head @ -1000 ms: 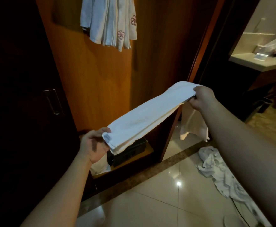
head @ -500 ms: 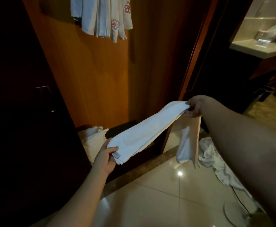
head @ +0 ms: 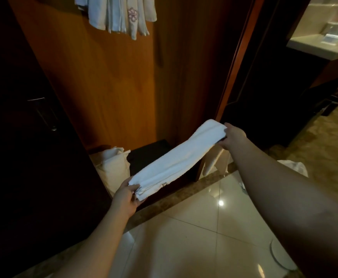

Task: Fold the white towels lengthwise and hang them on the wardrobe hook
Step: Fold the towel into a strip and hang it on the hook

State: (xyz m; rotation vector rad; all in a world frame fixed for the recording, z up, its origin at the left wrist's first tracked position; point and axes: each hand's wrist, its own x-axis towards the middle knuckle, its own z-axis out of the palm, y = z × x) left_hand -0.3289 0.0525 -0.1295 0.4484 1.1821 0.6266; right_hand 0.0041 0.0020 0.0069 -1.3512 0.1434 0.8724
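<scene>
Head view: each hand (head: 125, 197) pinching folded towel (head: 176, 160) ends.

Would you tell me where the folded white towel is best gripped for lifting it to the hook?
Probably at its middle, from above: the folded white towel spans as a long strip between the left hand and right hand, so both halves would drape evenly.

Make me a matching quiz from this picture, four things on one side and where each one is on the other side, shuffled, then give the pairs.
Things
1. folded white towel
2. flower-embroidered towels
3. black box
4. crumpled cloth

Places
A. hanging at the top of the wardrobe panel
B. on the tiled floor, past the right arm
C. stretched between the left hand and right hand
D. low inside the wardrobe, behind the held towel

Pairs: 1-C, 2-A, 3-D, 4-B
</scene>
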